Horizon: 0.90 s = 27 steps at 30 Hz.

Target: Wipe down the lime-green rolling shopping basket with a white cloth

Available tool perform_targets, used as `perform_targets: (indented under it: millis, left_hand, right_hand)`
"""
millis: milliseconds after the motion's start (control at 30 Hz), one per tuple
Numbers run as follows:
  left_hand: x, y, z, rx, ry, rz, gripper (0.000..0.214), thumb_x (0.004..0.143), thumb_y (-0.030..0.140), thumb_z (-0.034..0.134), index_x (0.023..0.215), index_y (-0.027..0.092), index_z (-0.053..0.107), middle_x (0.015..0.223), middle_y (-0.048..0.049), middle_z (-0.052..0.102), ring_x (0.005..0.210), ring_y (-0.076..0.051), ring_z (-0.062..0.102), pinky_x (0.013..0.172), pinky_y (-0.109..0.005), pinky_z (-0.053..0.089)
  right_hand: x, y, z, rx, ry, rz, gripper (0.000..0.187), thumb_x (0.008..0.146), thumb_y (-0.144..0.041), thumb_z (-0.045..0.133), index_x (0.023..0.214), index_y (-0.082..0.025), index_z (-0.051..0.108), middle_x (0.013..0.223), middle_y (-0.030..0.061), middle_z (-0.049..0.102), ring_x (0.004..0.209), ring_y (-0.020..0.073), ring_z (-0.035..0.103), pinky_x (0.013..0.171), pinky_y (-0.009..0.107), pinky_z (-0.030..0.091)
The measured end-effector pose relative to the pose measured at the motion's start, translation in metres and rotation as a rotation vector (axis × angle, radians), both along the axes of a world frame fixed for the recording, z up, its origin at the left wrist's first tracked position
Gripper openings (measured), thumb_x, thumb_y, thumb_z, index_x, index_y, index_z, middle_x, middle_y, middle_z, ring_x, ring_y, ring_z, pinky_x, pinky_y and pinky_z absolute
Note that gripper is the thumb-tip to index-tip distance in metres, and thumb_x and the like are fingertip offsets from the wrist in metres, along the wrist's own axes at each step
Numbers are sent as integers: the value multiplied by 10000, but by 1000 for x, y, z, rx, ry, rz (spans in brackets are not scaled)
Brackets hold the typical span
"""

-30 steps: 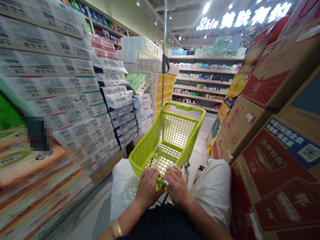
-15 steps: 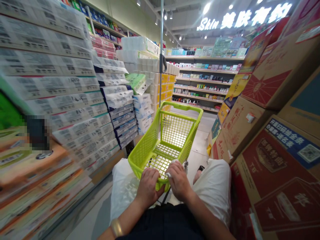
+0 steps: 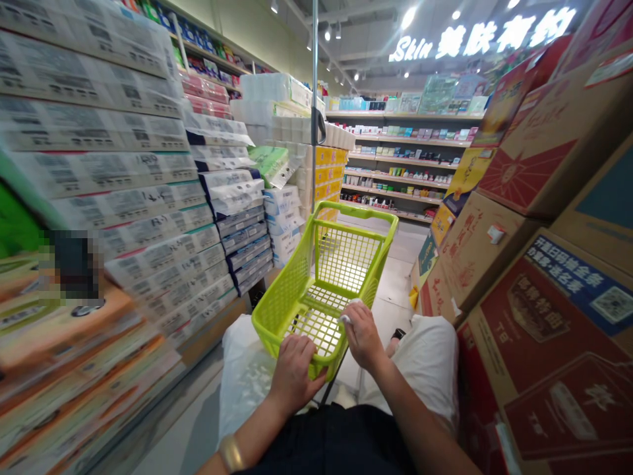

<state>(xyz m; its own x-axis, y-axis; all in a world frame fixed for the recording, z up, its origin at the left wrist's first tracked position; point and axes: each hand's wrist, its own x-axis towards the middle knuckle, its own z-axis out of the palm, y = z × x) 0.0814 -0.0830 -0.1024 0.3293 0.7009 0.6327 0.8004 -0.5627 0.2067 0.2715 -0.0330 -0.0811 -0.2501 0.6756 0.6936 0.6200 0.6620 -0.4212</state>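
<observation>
Basket: yellow-green basket (image 3: pixel 283 290), mesh-sided, between the person's knees; near end close to the body, loop handle (image 3: pixel 356 212) at the far end.
Left hand: left hand (image 3: pixel 295 371) at the near end; grip closed on the rim, fingers curled over the top, thumb lower on the outer side.
Right hand: right hand (image 3: pixel 364 335) at the right-hand rim; grip closed around a bunched white cloth (image 3: pixel 345 319), which lies against that rim.
Cloth material: cannot tell; mostly covered by fingers.
Wrist: gold bracelet (image 3: pixel 230 453), left arm.
Left side: stacked wrapped packs (image 3: pixel 123 122).
Right side: piled cartons (image 3: pixel 524 158), red and brown.
Beyond: stocked shelves (image 3: pixel 400 140); upright metal pole (image 3: pixel 315 66) behind basket.
</observation>
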Motion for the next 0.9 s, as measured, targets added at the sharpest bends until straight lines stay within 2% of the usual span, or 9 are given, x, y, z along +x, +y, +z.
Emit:
perform_targets:
  millis: [167,267,433,500,567,667,733,800,900]
  left_hand:
    - [-4,-2,-3,-3,-2,-17,145,740,294,585,799,209,484,808,-42,555,828,-231,506,837,-410,409]
    - [-4,-2,-4,2,-5,-7,182,721,296,614,797,212,472,812,-39,554,827,-234,505,842,-412,409]
    - [1,0,-3,12,-20,6,236,692,289,657,803,219,461,809,-27,548,817,-230,500,856,-413,404]
    - [2,0,-3,16,-24,7,235,693,287,655,798,218,456,796,-26,541,812,-230,496,849,-411,403]
    - [2,0,-4,28,-22,8,218,704,289,638,796,215,454,795,-32,539,814,-232,492,843,-412,402]
    - [0,0,-4,36,-19,-7,174,738,294,598,796,210,458,791,-38,539,809,-229,493,828,-408,403]
    - [-2,0,-4,26,-19,-16,158,745,293,587,792,210,461,791,-38,542,810,-227,496,823,-404,404]
    - [-3,-1,-4,16,-19,-8,163,733,289,595,788,213,462,793,-36,546,810,-226,500,822,-404,407]
    - [-3,-1,-2,4,-14,4,204,707,292,629,805,219,465,817,-35,557,824,-233,509,833,-410,411]
  right_hand:
    - [-23,-40,-7,27,-111,144,172,911,-161,396,868,-209,556,841,45,564,888,201,492,942,407,377]
    - [-14,-28,-3,24,-140,178,173,915,-172,399,870,-209,561,842,48,573,890,202,501,898,386,397]
    - [12,18,7,-5,-33,15,210,951,-205,368,906,-219,573,893,62,593,929,212,514,894,388,409]
    - [9,16,5,-5,-26,-17,202,942,-193,374,912,-220,572,900,64,590,942,216,511,932,409,397]
    - [-1,0,-1,-2,-43,3,184,924,-170,389,908,-219,566,901,59,583,943,212,508,987,435,368]
    - [-19,-33,-8,6,-94,110,167,901,-145,409,902,-219,558,882,42,577,939,201,508,1030,443,333]
    - [-23,-43,-8,9,-131,176,159,896,-142,415,901,-217,555,870,36,579,939,196,508,1021,426,341]
    - [-17,-38,-4,6,-170,213,154,898,-147,418,894,-215,556,871,38,585,940,195,509,987,404,368]
    - [2,-7,7,6,-174,175,161,917,-162,412,881,-213,561,872,48,594,934,200,511,925,384,400]
